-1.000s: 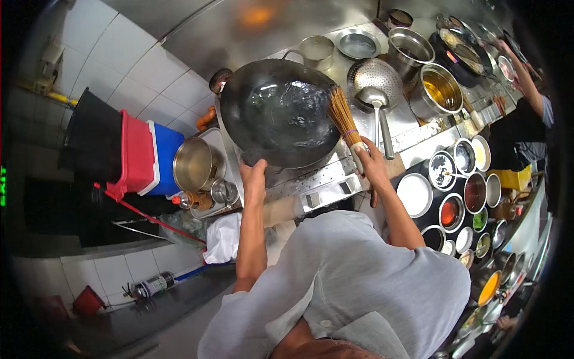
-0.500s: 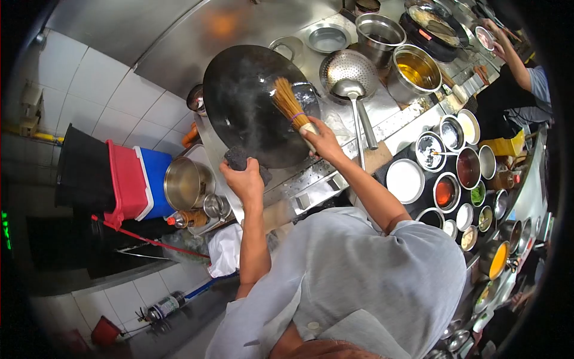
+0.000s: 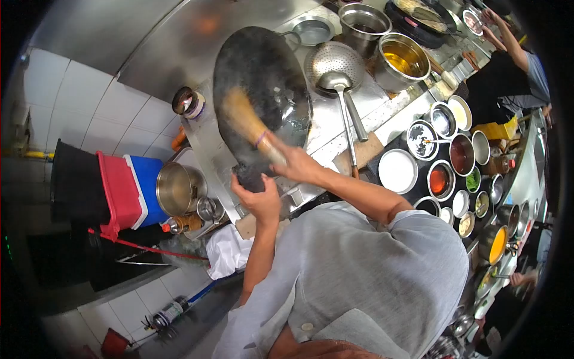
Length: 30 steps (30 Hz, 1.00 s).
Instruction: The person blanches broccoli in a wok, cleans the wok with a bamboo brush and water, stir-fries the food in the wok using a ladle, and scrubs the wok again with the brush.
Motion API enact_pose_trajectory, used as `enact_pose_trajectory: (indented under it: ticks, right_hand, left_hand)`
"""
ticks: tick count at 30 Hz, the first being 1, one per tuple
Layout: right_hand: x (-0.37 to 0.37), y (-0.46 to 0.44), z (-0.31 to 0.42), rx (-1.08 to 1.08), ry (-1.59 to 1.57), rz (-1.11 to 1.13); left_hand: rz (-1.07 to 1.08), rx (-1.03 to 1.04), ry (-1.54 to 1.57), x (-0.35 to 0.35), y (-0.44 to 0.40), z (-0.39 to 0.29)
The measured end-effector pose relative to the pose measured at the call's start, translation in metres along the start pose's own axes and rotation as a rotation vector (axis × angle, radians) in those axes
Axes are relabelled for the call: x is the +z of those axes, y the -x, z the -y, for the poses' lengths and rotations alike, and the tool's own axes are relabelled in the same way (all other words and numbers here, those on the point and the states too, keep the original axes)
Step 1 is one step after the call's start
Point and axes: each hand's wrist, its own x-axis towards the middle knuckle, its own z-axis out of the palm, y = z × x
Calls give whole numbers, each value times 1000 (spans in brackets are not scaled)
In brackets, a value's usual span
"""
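My right hand [image 3: 297, 163] is closed round the pale handle of a bamboo wok brush [image 3: 244, 116]. Its bristles are motion-blurred against the inside of a large black wok [image 3: 257, 63], where some wet patches shine and thin steam hangs. At the wok's near edge my left hand [image 3: 262, 200] grips a dark grey cloth [image 3: 248, 178], with thumb and fingers bent round it. Whatever part of the rim lies under the cloth is hidden. The wok is tilted up toward the left, and both hands are close together.
Right of the wok lie a perforated strainer [image 3: 333, 60] and a ladle [image 3: 335, 81]. Behind stand a pot of yellow oil [image 3: 402, 58] and a steel pot [image 3: 365, 27]. Several seasoning bowls [image 3: 397, 171] line the right. A steel basin [image 3: 179, 188] stands left; another person [image 3: 508, 72] works far right.
The brush has swept left and nearer across the wok, with my right hand moving toward my left. The wok has tilted more, and my left hand with the cloth has shifted right and nearer.
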Motion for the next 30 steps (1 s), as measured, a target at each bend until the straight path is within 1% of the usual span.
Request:
enact_pose_trajectory:
  ticks: [1, 2, 3, 4, 5, 6, 7, 9, 10, 11, 12, 13, 14, 15, 16, 17, 18, 19, 21, 23, 24, 25, 26, 27, 28, 29, 30]
  right_hand:
    - [-8, 13, 5, -45, 93, 88]
    - [-15, 22, -1, -30, 99, 78]
    - [-22, 31, -10, 79, 302, 238]
    - [-31, 38, -21, 191, 502, 398]
    - [-38, 39, -50, 348, 575, 458]
    - [-50, 42, -73, 414, 636, 369]
    - [-56, 47, -97, 456, 724, 133]
    - [-83, 47, -98, 463, 669, -67]
    - [-87, 52, -92, 477, 671, -77]
    - [-89, 56, -82, 498, 573, -145]
    - [-91, 60, -77, 516, 479, -218]
    - [-87, 67, -78, 529, 482, -232]
    - [-79, 76, -81, 544, 420, -260]
    - [-69, 84, -83, 558, 359, -283]
    - [-59, 93, -84, 588, 354, -266]
    - [-51, 99, -87, 591, 355, -264]
    - [-41, 104, -92, 602, 382, -216]
    - [-31, 109, -98, 610, 410, -165]
    - [-15, 113, -117, 599, 457, -136]
    - [-6, 113, -129, 705, 533, -119]
    - [-8, 115, -124, 740, 462, -153]
    - [-1, 127, -134, 588, 510, -330]
    - [-12, 129, -113, 649, 468, -354]
    - [-7, 140, -125, 648, 537, -401]
    - [-2, 151, -138, 649, 610, -452]
    - [0, 159, -139, 630, 617, -436]
    - [-1, 166, -138, 716, 555, -400]
  left_hand:
    - [-9, -33, 27, 0, 2, 5]
    - [-37, -33, -66, 1, 4, 19]
    - [-22, -32, -54, -1, 2, 20]
    - [-44, -137, -5, -3, 0, 20]
    - [-66, -241, 43, -5, -2, 21]
    - [-82, -333, 142, -6, -3, 25]
    - [-109, -344, 17, -7, -3, 31]
    - [-112, -409, -118, -9, -4, 48]
    - [-89, -483, 52, -13, -3, 49]
    - [-115, -484, 148, -13, -1, 59]
    - [-115, -555, 244, -14, 1, 66]
    - [-116, -628, 340, -15, 2, 72]
    - [-142, -675, 325, -16, 2, 55]
    - [-130, -675, 329, -14, 5, 72]
    - [-95, -825, 424, -14, 10, 103]
    - [-64, -976, 518, -15, 13, 121]
    - [-45, -1050, 540, -10, 16, 108]
    - [-53, -1057, 536, -5, 16, 102]
    - [157, -1229, 617, 5, 13, 87]
    - [93, -1238, 613, 20, 11, 62]
    - [92, -1203, 629, 30, 10, 58]
    - [96, -1166, 642, 41, 9, 58]
    - [20, -1109, 676, 62, 16, 86]
    - [-48, -1051, 711, 82, 22, 110]
    - [-44, -1115, 734, 84, 16, 95]
    - [-70, -1121, 742, 89, 16, 109]
    - [-45, -1074, 738, 99, 21, 134]
